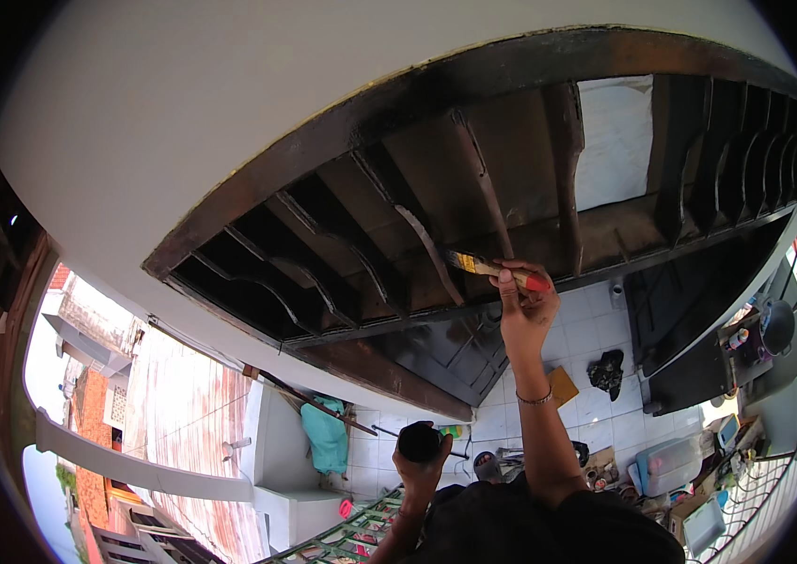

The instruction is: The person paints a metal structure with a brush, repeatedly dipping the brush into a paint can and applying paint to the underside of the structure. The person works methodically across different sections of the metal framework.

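My right hand (526,299) grips a flat paintbrush (486,266) by its wooden handle, which has a red end. The dark bristles point left, close to a curved wooden slat (426,240) of the louvred transom above the doorway. Lower down, my left hand (421,462) is wrapped around a round container (419,443) with a dark inside; its contents cannot be made out. The dark brown transom frame (462,77) holds several wavy slats, some with pale, worn edges and others black. A white panel (615,141) shows between two slats.
Far below lies a white tiled floor (596,416) with a black plastic bag (605,374). Dark doors (440,352) stand beneath the transom. A green metal railing (349,529) is at the lower left; a clear plastic box (670,465) and clutter lie lower right.
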Tool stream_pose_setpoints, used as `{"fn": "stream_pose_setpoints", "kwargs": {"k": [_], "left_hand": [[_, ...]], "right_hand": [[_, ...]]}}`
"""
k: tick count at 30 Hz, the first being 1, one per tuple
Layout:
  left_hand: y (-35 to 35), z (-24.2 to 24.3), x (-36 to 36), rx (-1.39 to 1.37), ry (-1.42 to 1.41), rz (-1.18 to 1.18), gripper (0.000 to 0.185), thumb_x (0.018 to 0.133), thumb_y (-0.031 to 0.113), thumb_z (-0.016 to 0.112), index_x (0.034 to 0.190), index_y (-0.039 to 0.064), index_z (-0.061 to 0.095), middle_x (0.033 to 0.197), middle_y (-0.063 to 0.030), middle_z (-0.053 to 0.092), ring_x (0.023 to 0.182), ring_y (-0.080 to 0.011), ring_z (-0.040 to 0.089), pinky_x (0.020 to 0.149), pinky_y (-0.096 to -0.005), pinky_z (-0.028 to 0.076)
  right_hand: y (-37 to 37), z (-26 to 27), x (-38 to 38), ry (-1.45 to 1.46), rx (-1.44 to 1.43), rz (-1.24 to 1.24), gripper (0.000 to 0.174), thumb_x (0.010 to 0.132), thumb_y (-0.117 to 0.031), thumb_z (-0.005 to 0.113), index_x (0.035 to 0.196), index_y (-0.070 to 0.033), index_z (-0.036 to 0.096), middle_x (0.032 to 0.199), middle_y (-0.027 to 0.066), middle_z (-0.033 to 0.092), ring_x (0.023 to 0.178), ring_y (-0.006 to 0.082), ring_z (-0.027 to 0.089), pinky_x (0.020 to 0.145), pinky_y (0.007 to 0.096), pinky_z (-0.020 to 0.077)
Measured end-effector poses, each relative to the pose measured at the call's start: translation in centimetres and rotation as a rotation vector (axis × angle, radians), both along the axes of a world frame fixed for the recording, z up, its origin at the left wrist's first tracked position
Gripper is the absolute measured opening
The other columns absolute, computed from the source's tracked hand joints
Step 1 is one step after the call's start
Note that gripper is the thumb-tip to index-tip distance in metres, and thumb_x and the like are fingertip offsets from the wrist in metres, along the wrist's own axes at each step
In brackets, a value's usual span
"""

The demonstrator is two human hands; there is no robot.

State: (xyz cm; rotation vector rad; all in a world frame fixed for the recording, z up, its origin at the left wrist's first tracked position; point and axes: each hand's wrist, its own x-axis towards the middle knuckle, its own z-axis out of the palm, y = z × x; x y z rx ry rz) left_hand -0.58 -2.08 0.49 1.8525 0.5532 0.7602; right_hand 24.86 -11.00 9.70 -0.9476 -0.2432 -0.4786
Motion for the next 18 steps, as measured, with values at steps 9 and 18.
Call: {"fn": "stream_pose_setpoints", "kwargs": {"k": [9,18], "left_hand": [[0.0,-0.5,-0.3,-0.074,0.004,-0.016,0.041,0.076,0.007,0.091,0.11,-0.001,0.069,0.093,-0.0031,0.071,0.081,-0.0097,0.064,0.077,-0.0269,0.054],[-0.1,0.0,-0.2,-0.074,-0.001,-0.022,0.04,0.076,0.007,0.091,0.109,-0.001,0.07,0.092,-0.0023,0.071,0.08,-0.0089,0.064,0.076,-0.0265,0.054]], "right_hand": [[-0.6,0.4,-0.3,0.113,-0.064,0.045,0.023,0.098,-0.014,0.073,0.104,0.007,0.065,0.097,0.0125,0.073,0.088,0.0175,0.074,0.082,0.0279,0.0621],[1.9,0.5,2.1,0.093,-0.184,-0.187,0.028,0.096,-0.017,0.076,0.089,0.007,0.065,0.083,0.0121,0.073,0.078,0.0157,0.074,0.075,0.0295,0.0645]]}}
